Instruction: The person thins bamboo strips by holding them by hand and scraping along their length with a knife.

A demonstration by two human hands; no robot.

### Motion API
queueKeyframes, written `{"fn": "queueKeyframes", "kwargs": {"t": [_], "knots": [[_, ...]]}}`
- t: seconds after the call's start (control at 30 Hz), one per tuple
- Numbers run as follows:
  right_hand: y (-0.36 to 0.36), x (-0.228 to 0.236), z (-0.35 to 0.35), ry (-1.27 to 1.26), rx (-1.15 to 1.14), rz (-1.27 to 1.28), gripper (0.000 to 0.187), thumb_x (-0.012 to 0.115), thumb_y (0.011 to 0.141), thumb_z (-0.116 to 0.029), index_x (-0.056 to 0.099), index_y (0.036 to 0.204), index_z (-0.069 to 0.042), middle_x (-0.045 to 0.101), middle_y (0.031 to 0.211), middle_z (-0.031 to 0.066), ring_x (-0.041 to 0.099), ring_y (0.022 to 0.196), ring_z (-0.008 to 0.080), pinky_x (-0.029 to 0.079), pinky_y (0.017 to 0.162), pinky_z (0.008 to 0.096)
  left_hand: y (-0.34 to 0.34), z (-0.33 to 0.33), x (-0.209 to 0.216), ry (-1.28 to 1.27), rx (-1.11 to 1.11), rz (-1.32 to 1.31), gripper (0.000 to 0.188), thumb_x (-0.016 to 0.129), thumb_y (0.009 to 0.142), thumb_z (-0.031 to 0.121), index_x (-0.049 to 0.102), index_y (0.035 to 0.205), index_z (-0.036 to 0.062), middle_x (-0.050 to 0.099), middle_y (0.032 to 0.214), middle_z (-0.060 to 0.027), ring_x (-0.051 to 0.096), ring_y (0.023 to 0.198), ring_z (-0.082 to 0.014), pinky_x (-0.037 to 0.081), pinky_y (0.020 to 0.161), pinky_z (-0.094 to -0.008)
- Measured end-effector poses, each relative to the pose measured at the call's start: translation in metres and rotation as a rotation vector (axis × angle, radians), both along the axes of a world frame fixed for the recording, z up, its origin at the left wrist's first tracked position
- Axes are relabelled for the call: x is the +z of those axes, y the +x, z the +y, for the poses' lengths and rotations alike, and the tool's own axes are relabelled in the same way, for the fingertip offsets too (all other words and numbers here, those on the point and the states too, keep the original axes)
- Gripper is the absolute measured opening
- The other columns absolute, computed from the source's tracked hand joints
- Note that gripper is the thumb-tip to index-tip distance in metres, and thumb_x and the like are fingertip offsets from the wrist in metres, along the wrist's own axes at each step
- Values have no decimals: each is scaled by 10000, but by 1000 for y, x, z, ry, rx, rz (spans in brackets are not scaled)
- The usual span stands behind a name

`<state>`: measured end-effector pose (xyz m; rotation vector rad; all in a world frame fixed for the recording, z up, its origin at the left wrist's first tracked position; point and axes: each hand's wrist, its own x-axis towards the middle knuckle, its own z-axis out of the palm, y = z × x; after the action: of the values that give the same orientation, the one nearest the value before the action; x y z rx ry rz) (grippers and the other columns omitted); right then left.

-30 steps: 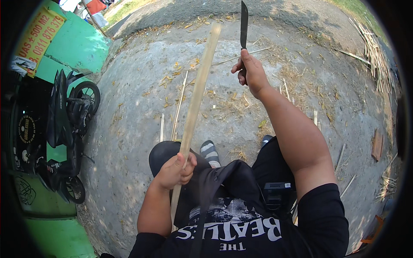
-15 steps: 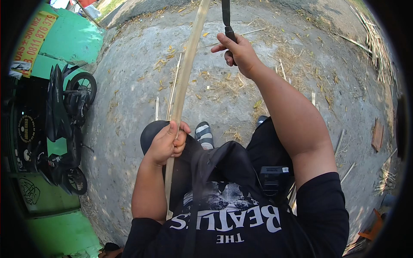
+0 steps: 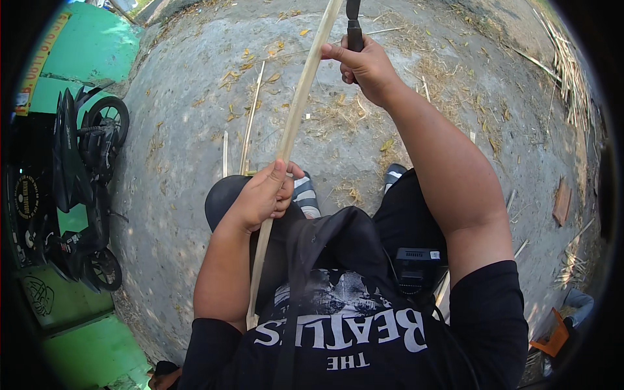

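Note:
My left hand (image 3: 265, 193) is closed round a long, pale bamboo strip (image 3: 301, 97), thumb lying along it. The strip slants from beside my belly up past the top edge of the view, so its far end is out of sight. Farther out, my right hand (image 3: 364, 68) grips the dark handle of a knife (image 3: 353, 12) whose dark blade points away from me and is cut off by the view's edge. The extended thumb of that hand reaches the strip's right edge and seems to touch it.
Thin pale sticks (image 3: 252, 117) and dry leaves lie on the grey ground. A bundle of sticks (image 3: 572, 78) is at the far right, with a brown block (image 3: 562, 203) nearer. Left stands a black motorcycle (image 3: 81, 162). A black device (image 3: 416, 263) rests on my lap.
My left hand has shifted slightly up and right, and the bamboo strip leans more to the right. My right hand, with the knife, has moved a little farther out, its thumb now against the strip.

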<state>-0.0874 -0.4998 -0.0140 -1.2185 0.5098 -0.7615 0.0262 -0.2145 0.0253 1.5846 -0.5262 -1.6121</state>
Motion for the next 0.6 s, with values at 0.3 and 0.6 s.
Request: {"fn": "queueKeyframes", "kwargs": {"t": [0.3,0.6], "knots": [[22,-1,-3,85,4,-10,297,852,825,-122,572,915,-74,545,670,3,491,508,107,387,460,280,-2,-2,-6,-97,96,-274,485,494,1090,441,511,1324,17,556,894,-23,534,687,-89,468,616,-236],[17,-14,-7,52,-41,160,239,850,806,-116,618,828,-60,537,610,10,483,475,123,372,443,296,-53,-22,60,-877,-681,-775,238,802,847,156,623,943,33,653,1014,-109,653,940,-254,505,824,-363]]}}
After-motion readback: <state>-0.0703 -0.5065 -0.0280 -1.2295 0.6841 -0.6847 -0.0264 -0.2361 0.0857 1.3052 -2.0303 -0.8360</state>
